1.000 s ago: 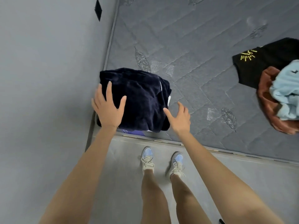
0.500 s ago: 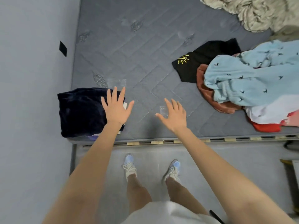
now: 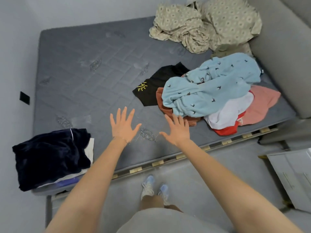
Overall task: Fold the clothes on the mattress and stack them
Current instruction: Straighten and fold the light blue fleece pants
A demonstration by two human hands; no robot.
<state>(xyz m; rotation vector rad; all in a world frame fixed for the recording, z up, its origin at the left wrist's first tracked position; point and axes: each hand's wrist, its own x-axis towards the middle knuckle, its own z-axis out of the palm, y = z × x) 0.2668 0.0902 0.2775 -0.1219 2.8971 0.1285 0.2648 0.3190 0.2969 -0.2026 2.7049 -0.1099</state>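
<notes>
Two empty, spread-fingered hands, left hand (image 3: pixel 123 126), right hand (image 3: pixel 177 130), over mattress (image 3: pixel 84 73) near yellow-printed black shirt (image 3: pixel 159 83).

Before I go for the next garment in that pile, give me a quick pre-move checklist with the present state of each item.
1. Left hand free: ok, fingers spread, holding nothing.
2. Right hand free: ok, open above the mattress.
3. Folded navy stack out of the way: ok, at the near left corner, apart from both hands.
4. Next garment within reach: ok, the light blue garment lies on top of the pile, just beyond the right hand.
5. Folding space: ok, bare mattress shows between stack and pile.
6. Whether the blue garment is tangled with those beneath: cannot tell, the layers overlap.
</notes>
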